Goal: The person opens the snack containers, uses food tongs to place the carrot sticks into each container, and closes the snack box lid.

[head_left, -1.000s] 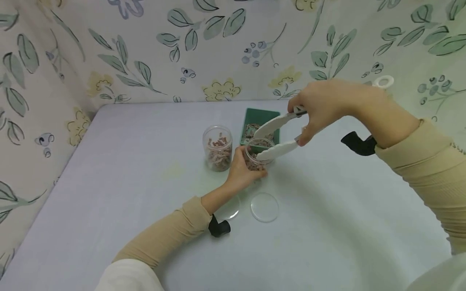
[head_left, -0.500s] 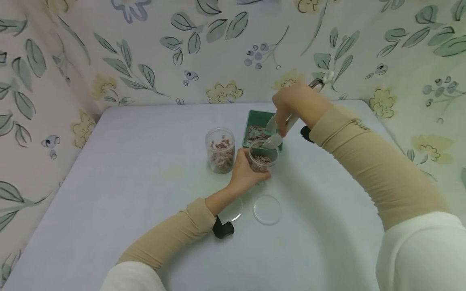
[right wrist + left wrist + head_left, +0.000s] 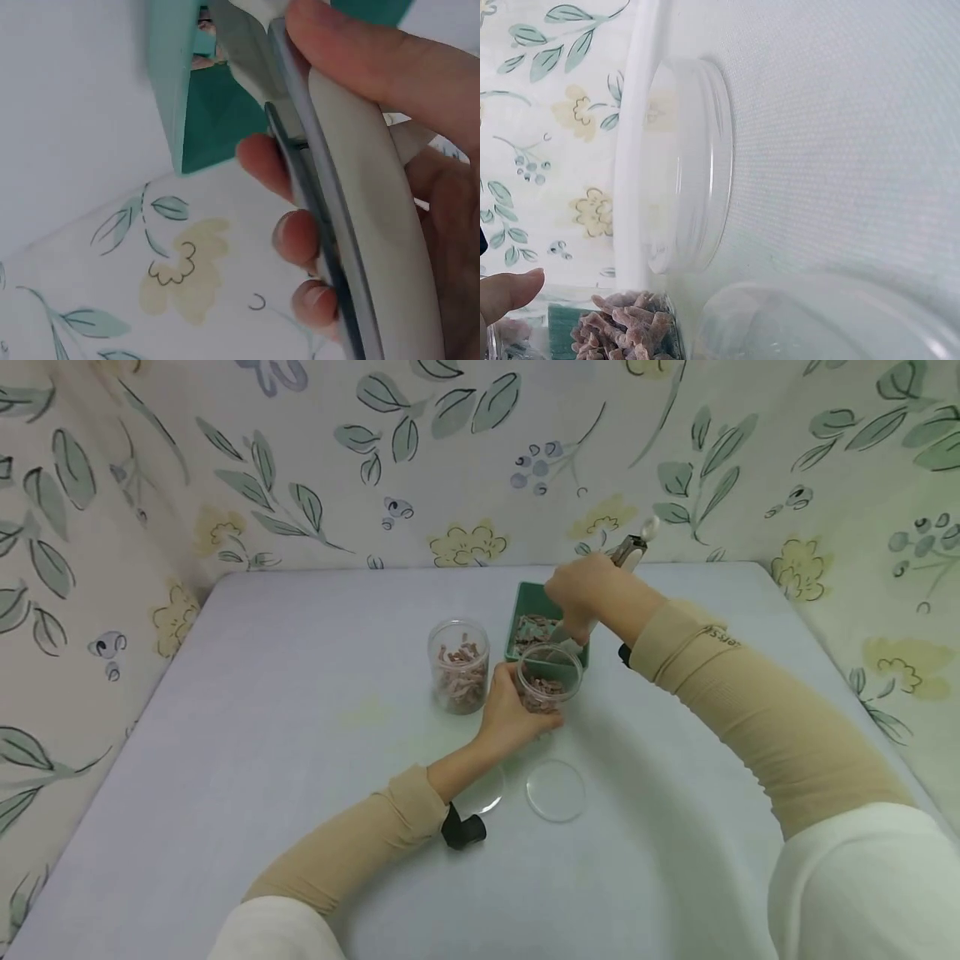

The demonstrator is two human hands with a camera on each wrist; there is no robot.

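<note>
My left hand point(image 3: 513, 710) grips a clear open jar point(image 3: 568, 695), partly filled with brownish-pink stick-like pieces point(image 3: 543, 687). My right hand point(image 3: 591, 595) holds white-handled tongs point(image 3: 628, 552), pointing down into a green box point(image 3: 530, 593) just behind the jar. More of these pieces lie in that box. In the right wrist view, fingers and thumb wrap around the tongs point(image 3: 375, 202), whose two arms are close together; the tips are hidden. A second clear jar point(image 3: 459, 670), fuller of the same pieces, stands just left of my left hand.
Two clear round lids lie on the white table in front of the jars: one lid point(image 3: 556, 791) in full sight, the other lid point(image 3: 489, 800) partly under my left wrist. Floral cloth point(image 3: 465, 468) hangs behind the table's back edge.
My right hand has moved the tongs from above the held jar, where they were spread, back and down into the green box. My left hand still holds the jar in place.
</note>
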